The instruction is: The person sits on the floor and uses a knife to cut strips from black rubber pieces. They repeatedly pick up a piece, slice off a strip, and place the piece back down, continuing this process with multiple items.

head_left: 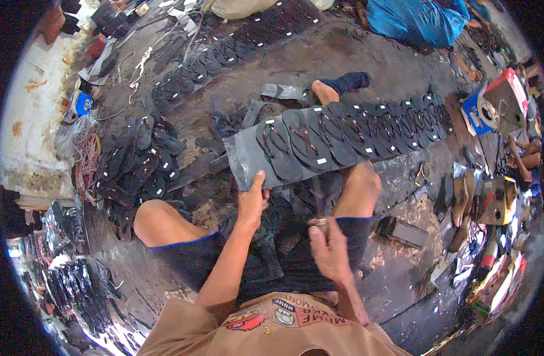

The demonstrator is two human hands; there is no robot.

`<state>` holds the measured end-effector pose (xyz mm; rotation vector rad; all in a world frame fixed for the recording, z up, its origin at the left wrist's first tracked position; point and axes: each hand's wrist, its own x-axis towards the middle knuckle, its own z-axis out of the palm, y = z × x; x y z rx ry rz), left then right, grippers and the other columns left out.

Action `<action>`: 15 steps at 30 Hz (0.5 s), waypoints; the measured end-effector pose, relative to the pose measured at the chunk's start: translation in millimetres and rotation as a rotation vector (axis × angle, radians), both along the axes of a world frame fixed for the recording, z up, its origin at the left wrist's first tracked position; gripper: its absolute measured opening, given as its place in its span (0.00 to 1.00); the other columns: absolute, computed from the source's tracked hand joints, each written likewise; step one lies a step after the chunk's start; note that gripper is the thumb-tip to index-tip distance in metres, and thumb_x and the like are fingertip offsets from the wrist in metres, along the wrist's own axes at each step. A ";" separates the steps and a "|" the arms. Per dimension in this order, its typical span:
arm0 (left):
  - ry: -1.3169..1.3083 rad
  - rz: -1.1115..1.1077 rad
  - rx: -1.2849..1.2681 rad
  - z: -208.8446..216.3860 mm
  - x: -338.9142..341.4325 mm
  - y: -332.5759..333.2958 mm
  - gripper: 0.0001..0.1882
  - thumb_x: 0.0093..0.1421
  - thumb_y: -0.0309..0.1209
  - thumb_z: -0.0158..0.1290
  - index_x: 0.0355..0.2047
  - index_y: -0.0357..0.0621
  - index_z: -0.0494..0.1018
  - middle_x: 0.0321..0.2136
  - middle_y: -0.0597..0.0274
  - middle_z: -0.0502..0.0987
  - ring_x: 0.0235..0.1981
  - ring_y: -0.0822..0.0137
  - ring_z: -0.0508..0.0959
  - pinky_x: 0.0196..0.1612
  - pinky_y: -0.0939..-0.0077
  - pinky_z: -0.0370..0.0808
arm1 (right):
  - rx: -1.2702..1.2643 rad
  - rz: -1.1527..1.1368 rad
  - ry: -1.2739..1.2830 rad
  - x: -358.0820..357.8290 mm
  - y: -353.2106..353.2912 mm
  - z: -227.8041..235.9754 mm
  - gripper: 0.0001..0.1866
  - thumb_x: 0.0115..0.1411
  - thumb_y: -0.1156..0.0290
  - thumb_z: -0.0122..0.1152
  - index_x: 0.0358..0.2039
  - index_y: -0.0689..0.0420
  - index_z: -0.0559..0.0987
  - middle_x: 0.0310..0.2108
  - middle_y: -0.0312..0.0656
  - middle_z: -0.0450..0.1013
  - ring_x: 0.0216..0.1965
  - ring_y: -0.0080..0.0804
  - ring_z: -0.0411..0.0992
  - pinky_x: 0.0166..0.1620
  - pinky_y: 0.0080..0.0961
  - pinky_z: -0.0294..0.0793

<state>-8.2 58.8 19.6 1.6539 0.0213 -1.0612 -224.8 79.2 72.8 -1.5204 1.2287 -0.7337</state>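
Note:
My left hand (253,203) pinches the near left corner of a greyish, see-through plastic sheet (242,160), thumb on top. On the sheet lies a long row of dark sandals (343,133) with thin, patterned straps and small white tags. The row runs up to the right, above my right knee. Near my lap, below the row, my right hand (329,249) is closed and blurred. A small pale piece shows at its fingertips, too smeared to name.
Dark sandals lie heaped (141,157) at left. Another tagged row (206,62) stretches across the far floor. Scissors (423,172), a dark block (402,232), a blue tin (478,113) and shoe lasts (462,196) are at right. A blue bundle (417,22) sits far right.

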 end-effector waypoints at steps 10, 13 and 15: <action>0.163 -0.021 -0.130 5.9 -3.6 -5.8 0.17 0.62 0.42 0.65 0.39 0.44 0.74 0.24 0.63 0.75 0.15 0.78 0.65 0.16 0.79 0.59 | 0.184 0.093 0.146 41.0 6.9 -33.3 0.17 0.73 0.60 0.56 0.36 0.64 0.74 0.24 0.58 0.74 0.30 0.57 0.79 0.31 0.44 0.72; 0.222 -0.006 -0.140 3.6 6.7 7.2 0.15 0.63 0.41 0.64 0.37 0.46 0.73 0.25 0.65 0.73 0.14 0.78 0.65 0.14 0.80 0.57 | 0.167 0.143 0.174 70.6 -14.2 -59.4 0.18 0.72 0.59 0.57 0.37 0.64 0.76 0.23 0.57 0.76 0.31 0.61 0.79 0.32 0.47 0.73; 0.275 -0.023 -0.185 -3.9 6.1 6.1 0.15 0.64 0.41 0.64 0.35 0.46 0.72 0.24 0.67 0.72 0.14 0.78 0.64 0.14 0.80 0.57 | 0.041 0.163 0.227 80.4 -33.6 -110.2 0.18 0.72 0.59 0.58 0.38 0.64 0.77 0.25 0.58 0.77 0.31 0.63 0.78 0.33 0.48 0.74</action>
